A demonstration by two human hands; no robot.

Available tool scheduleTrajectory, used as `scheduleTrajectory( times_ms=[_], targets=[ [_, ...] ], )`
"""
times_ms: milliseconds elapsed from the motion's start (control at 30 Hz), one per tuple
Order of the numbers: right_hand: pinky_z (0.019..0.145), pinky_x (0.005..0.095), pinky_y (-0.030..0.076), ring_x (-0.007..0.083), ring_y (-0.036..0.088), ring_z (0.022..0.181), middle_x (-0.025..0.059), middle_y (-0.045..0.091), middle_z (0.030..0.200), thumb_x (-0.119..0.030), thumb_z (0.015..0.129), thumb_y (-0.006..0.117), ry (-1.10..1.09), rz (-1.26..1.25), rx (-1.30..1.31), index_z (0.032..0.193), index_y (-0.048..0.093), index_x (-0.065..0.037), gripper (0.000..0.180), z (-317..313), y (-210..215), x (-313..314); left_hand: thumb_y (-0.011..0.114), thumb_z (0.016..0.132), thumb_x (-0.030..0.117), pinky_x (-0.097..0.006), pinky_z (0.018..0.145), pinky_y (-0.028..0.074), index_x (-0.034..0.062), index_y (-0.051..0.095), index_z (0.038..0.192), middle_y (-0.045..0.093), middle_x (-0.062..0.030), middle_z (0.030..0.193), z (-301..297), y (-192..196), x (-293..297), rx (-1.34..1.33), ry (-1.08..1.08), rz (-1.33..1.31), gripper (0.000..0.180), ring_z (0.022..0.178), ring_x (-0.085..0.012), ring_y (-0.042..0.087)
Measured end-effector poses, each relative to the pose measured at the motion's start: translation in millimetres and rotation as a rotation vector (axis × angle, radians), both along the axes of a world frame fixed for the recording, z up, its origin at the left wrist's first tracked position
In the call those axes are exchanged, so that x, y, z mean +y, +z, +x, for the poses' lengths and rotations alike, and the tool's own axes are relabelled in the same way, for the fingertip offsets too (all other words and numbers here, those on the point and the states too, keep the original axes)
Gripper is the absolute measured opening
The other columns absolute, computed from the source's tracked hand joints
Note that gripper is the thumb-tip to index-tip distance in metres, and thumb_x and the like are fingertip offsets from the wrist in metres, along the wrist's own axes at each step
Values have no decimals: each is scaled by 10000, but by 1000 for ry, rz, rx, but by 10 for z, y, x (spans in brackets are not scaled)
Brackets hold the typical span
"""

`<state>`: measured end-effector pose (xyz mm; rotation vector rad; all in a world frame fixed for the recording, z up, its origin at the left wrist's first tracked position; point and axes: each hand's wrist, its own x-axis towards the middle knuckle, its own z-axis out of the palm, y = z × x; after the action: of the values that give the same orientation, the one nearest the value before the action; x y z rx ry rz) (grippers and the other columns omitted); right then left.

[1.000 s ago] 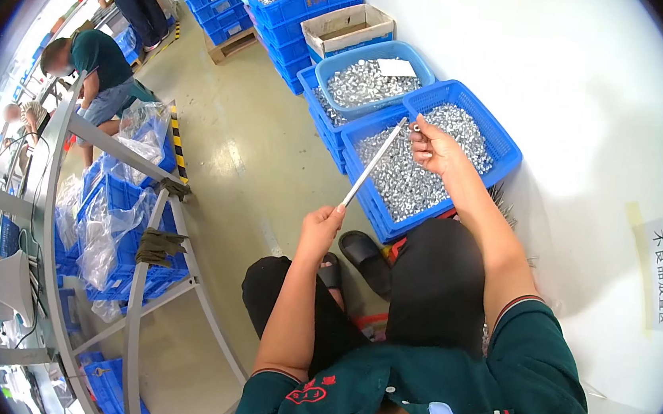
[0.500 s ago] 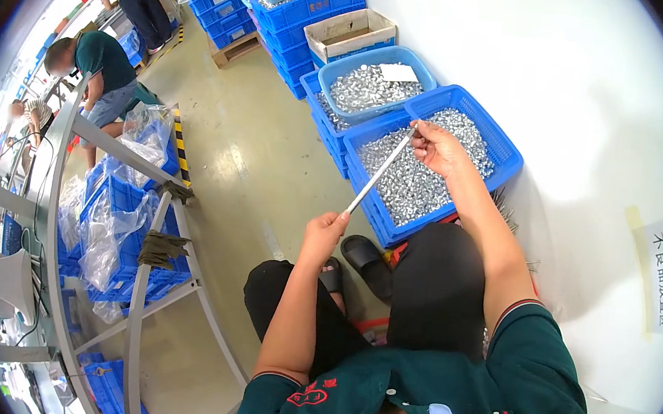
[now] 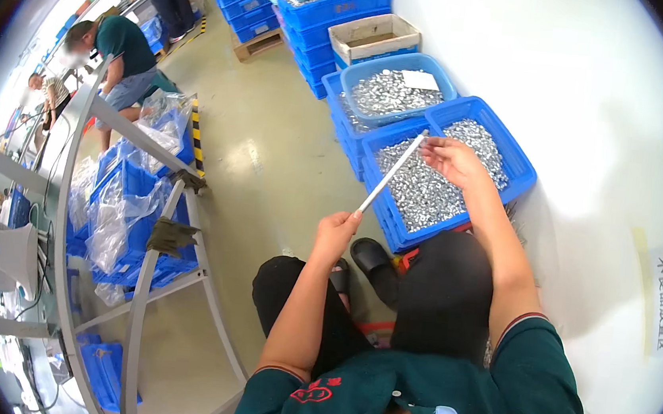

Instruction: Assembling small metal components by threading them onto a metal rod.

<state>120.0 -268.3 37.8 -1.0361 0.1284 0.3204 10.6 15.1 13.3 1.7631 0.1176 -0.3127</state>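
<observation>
My left hand [image 3: 336, 234] is closed round the lower end of a thin, straight, whitish rod [image 3: 390, 176]. The rod slants up and to the right, over the near edge of a blue plastic crate [image 3: 523, 176] full of small silvery metal pieces [image 3: 422, 192]. My right hand [image 3: 455, 161] is above the crate, its fingertips pinched together right beside the rod's upper end. Whether they touch the rod or hold a small piece is too small to make out.
Behind the crate stand a light blue basket [image 3: 449, 81] of similar pieces, a cardboard-lined box [image 3: 375, 39] and stacked blue crates [image 3: 342, 18]. A metal frame [image 3: 139, 312] rises at left beside plastic-wrapped crates [image 3: 133, 216]. People [image 3: 124, 43] work farther off.
My right fingertips have shifted from gripping the rod's upper end to just beside it. The left hand keeps its hold. The whole view has shifted slightly.
</observation>
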Motion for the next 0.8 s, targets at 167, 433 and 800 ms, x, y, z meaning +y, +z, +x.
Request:
scheduleTrajectory(
  times_ms=[167,433,800],
  targets=[
    [472,217,409,107,539,630,48,577,752,-284,808,596,-220,-254,42,874,565,-64,231,-24,40,164,563,820,321,-317,531,394,-18,559,731,478,-70,572,-42,-144,124,-31,23,102,351,555,-120,428],
    [312,157,205,20,285,387,-37,388,565,-328,852,544,-170,-14,48,856,519,-81,249,-125,112,68,547,818,393,-342,544,406,-11,577,763,496,-102,584,-125,9,54,-117,-111,200,409,558,-160,455],
    [340,150,237,16,324,410,-46,392,577,-239,852,558,-90,-177,-78,826,541,-54,188,-115,216,85,544,827,365,-326,518,391,-9,582,763,482,-72,562,-100,71,39,-87,-91,173,381,529,-142,435]
  ],
)
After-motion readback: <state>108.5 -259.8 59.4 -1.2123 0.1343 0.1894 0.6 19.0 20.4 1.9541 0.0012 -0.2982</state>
